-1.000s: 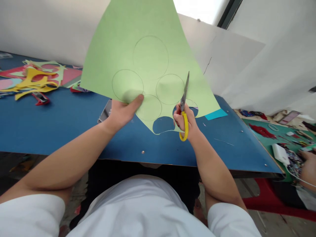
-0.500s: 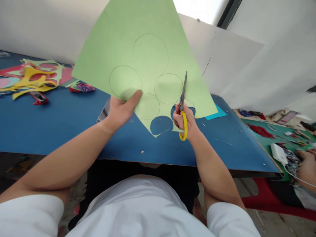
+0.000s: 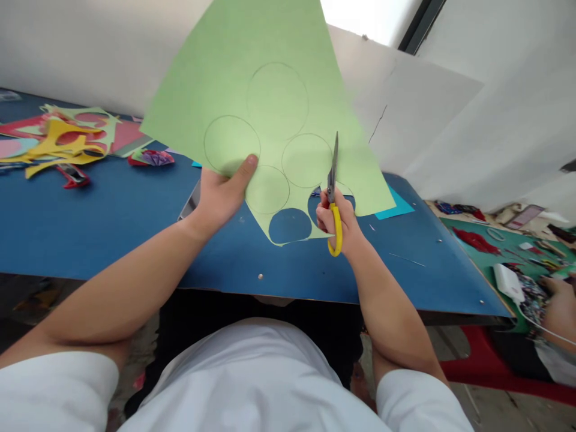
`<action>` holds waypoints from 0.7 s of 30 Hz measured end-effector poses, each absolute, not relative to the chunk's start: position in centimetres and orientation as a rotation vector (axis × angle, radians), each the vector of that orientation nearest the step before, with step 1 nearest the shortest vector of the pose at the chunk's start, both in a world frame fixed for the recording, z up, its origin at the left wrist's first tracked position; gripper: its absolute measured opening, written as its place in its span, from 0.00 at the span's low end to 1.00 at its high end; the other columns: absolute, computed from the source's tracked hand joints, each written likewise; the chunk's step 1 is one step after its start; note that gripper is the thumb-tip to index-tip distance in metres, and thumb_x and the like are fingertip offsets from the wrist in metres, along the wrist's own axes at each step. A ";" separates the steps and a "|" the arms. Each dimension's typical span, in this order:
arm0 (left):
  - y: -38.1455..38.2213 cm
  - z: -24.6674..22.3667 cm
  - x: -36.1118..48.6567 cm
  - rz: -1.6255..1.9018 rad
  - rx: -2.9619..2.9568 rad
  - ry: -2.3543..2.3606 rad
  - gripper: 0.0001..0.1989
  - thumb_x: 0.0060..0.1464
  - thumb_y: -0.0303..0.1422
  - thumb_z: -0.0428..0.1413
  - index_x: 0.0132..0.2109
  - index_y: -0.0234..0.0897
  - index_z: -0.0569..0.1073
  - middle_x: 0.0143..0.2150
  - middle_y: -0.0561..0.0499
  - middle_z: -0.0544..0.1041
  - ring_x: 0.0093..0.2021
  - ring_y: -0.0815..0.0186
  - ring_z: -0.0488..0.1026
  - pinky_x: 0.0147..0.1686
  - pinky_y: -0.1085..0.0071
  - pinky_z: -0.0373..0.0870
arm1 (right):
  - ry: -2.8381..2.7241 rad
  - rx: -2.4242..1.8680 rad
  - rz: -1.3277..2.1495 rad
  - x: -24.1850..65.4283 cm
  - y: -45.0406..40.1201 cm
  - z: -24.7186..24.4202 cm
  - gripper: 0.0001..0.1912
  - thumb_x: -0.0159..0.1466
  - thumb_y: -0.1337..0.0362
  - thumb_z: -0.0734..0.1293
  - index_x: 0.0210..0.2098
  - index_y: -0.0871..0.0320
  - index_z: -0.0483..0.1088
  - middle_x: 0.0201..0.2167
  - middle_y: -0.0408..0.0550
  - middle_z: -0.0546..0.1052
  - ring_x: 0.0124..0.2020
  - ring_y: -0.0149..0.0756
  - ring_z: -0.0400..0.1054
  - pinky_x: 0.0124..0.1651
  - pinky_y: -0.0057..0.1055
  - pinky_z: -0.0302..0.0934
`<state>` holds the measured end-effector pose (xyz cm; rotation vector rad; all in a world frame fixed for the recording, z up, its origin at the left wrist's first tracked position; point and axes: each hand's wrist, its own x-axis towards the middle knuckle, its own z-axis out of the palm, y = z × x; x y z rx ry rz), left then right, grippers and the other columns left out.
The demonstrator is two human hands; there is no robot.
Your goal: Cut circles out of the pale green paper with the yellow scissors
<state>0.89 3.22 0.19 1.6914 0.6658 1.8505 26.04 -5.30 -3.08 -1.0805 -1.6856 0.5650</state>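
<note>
Blue tabletop [image 3: 112, 210] is backed by a white wall [image 3: 90, 48], and at its far left coloured paper scraps [image 3: 58, 135] are heaped, with a red-and-grey tool [image 3: 74, 176] set down just beside them and a small patterned bundle [image 3: 150, 158] farther right. A dark slab [image 3: 191, 201] is partly covered by the left hand [image 3: 220, 195], in which the lower left edge of a green sheet [image 3: 279, 36] is pinched, thumb on the near face. The sheet is held raised and tilted above the table; pencilled circles are drawn on it, and round openings are seen along its lower part. At its lower right, yellow-handled scissors [image 3: 337, 228] are gripped in the right hand [image 3: 347, 219]. Their long axis is kept nearly upright, tips up, beside the right rim of a pencilled circle, to which the right hand is nearer; whether paper is caught between the blades cannot be told. Turquoise paper [image 3: 396, 207] is partly hidden behind the sheet. On the far right, a white box [image 3: 508, 282] and another person's hand [image 3: 558, 294] are seen at a green work surface [image 3: 499, 255].
</note>
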 end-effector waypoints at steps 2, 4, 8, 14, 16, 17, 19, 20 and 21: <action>3.3 0.2 0.8 1.832 1.667 0.679 0.19 0.61 0.55 0.68 0.47 0.47 0.84 0.51 0.49 0.87 0.64 0.53 0.81 0.71 0.58 0.75 | -1.683 -1.083 0.565 26.2 -5.2 -3.3 0.13 0.73 0.47 0.66 0.43 0.47 0.62 0.29 0.41 0.60 0.25 0.34 0.54 0.23 0.32 0.53; 3.4 0.2 0.8 1.836 1.672 0.646 0.18 0.62 0.53 0.68 0.48 0.46 0.85 0.52 0.49 0.87 0.63 0.53 0.81 0.70 0.58 0.76 | -1.673 -1.090 0.565 26.3 -5.1 -3.5 0.12 0.73 0.48 0.66 0.43 0.48 0.63 0.30 0.41 0.60 0.25 0.34 0.55 0.24 0.32 0.54; 3.8 0.2 0.7 1.873 1.696 0.564 0.19 0.64 0.53 0.67 0.48 0.44 0.85 0.53 0.47 0.87 0.62 0.53 0.82 0.70 0.55 0.76 | -1.620 -1.114 0.605 26.1 -5.2 -3.2 0.14 0.71 0.49 0.69 0.42 0.48 0.63 0.33 0.43 0.63 0.29 0.35 0.60 0.26 0.33 0.60; 3.9 0.5 0.5 1.804 1.617 0.671 0.22 0.60 0.56 0.68 0.48 0.43 0.85 0.54 0.48 0.87 0.64 0.50 0.81 0.70 0.56 0.77 | -1.594 -1.114 0.675 25.8 -5.7 -2.4 0.20 0.69 0.43 0.70 0.40 0.49 0.61 0.34 0.45 0.65 0.34 0.37 0.65 0.29 0.33 0.64; 4.0 0.5 0.5 1.813 1.614 0.648 0.21 0.61 0.54 0.69 0.50 0.43 0.85 0.54 0.47 0.87 0.64 0.49 0.81 0.70 0.55 0.77 | -1.595 -1.125 0.676 25.8 -5.8 -2.3 0.20 0.69 0.43 0.70 0.40 0.50 0.61 0.35 0.45 0.65 0.35 0.38 0.66 0.29 0.33 0.65; 4.1 0.4 0.5 1.822 1.623 0.619 0.21 0.61 0.52 0.69 0.50 0.42 0.85 0.54 0.46 0.87 0.63 0.49 0.82 0.70 0.54 0.77 | -1.603 -1.134 0.670 25.8 -5.8 -2.2 0.20 0.69 0.43 0.69 0.40 0.50 0.61 0.35 0.46 0.66 0.35 0.38 0.67 0.30 0.34 0.66; 4.3 0.3 0.4 1.849 1.638 0.554 0.20 0.62 0.50 0.70 0.51 0.41 0.86 0.53 0.45 0.87 0.61 0.50 0.84 0.69 0.52 0.78 | -1.632 -1.159 0.641 26.0 -5.9 -2.2 0.19 0.71 0.43 0.67 0.42 0.50 0.61 0.36 0.47 0.67 0.37 0.38 0.68 0.31 0.34 0.68; 4.3 0.3 0.4 1.858 1.640 0.535 0.19 0.62 0.49 0.70 0.51 0.40 0.86 0.53 0.45 0.87 0.59 0.50 0.84 0.69 0.51 0.78 | -1.667 -1.182 0.617 26.0 -6.0 -2.2 0.18 0.72 0.43 0.66 0.43 0.50 0.62 0.37 0.47 0.68 0.37 0.39 0.69 0.31 0.35 0.69; 4.3 0.3 0.4 1.860 1.636 0.529 0.19 0.63 0.49 0.70 0.51 0.40 0.86 0.52 0.45 0.87 0.59 0.51 0.85 0.68 0.52 0.78 | -1.711 -1.208 0.593 26.1 -6.1 -2.2 0.18 0.73 0.43 0.64 0.46 0.50 0.62 0.38 0.48 0.69 0.38 0.39 0.70 0.32 0.36 0.70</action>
